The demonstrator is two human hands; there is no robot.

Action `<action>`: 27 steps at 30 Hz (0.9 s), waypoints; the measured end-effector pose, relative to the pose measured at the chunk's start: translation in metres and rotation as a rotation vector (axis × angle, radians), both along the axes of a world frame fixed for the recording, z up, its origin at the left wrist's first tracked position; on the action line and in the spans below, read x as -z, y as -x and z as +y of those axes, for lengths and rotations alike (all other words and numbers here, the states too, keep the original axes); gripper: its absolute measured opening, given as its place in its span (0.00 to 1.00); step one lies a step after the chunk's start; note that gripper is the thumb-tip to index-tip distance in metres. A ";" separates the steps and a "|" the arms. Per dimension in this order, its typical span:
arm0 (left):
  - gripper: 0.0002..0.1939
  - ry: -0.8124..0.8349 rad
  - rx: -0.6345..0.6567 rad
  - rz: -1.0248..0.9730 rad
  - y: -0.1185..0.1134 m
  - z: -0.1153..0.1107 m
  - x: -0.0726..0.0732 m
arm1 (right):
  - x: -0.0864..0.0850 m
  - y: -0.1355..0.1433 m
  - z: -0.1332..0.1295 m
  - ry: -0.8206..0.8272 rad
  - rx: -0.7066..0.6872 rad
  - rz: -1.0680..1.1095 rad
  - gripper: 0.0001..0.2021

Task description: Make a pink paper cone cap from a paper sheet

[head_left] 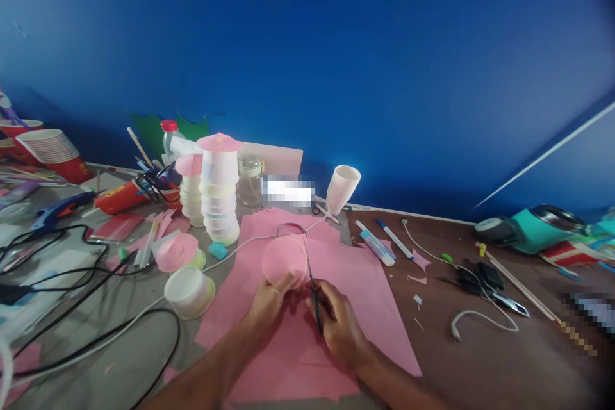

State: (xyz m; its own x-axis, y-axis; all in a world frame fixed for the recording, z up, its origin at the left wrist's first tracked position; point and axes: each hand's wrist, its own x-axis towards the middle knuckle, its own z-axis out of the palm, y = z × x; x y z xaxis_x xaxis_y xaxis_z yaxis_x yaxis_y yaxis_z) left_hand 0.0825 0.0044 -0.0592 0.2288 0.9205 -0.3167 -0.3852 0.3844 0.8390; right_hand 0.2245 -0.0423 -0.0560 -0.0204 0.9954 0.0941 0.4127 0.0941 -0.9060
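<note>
Between the thumb and fingers of my left hand [270, 300] is a round pink paper disc [283, 259]. A thin curled strip [291, 225] arches over its far edge. My right hand [342, 323] is closed around dark-handled scissors [316, 307], whose blades point away from me along the disc's right side. Both hands are above large pink paper sheets [369, 307]. To their left, a white paper cup [185, 293] lies tilted beside a short cup topped with a pink paper cone [177, 252].
Stacked white cups with a pink top [220, 192] stand at back left near a glass jar [250, 182]. A tall white cup [343, 186] leans by the blue wall. Markers [375, 243], paper scraps and a white cable [480, 311] lie right; black cables [96, 275] cross the left.
</note>
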 end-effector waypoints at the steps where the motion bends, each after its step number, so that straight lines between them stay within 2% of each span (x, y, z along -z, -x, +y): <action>1: 0.18 -0.001 0.005 0.005 0.000 0.000 0.000 | 0.000 0.000 0.000 -0.003 0.002 -0.001 0.08; 6: 0.19 -0.027 0.031 0.003 0.003 0.000 -0.002 | -0.001 -0.001 0.001 -0.007 0.004 0.013 0.07; 14: 0.20 -0.007 -0.022 0.006 0.001 0.002 -0.014 | 0.003 -0.004 0.002 -0.021 0.014 -0.034 0.05; 23: 0.20 -0.031 -0.021 -0.010 0.002 0.004 -0.004 | 0.006 -0.004 0.000 0.013 0.026 -0.039 0.07; 27: 0.20 -0.054 -0.002 -0.009 0.002 0.002 -0.003 | 0.005 -0.003 0.000 0.025 -0.015 0.010 0.07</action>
State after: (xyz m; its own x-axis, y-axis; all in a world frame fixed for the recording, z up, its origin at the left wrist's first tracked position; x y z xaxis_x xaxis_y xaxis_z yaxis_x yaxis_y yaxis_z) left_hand 0.0803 0.0068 -0.0566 0.2296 0.9366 -0.2646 -0.3938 0.3380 0.8548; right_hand 0.2273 -0.0424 -0.0610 -0.0345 0.9970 0.0691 0.4019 0.0771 -0.9124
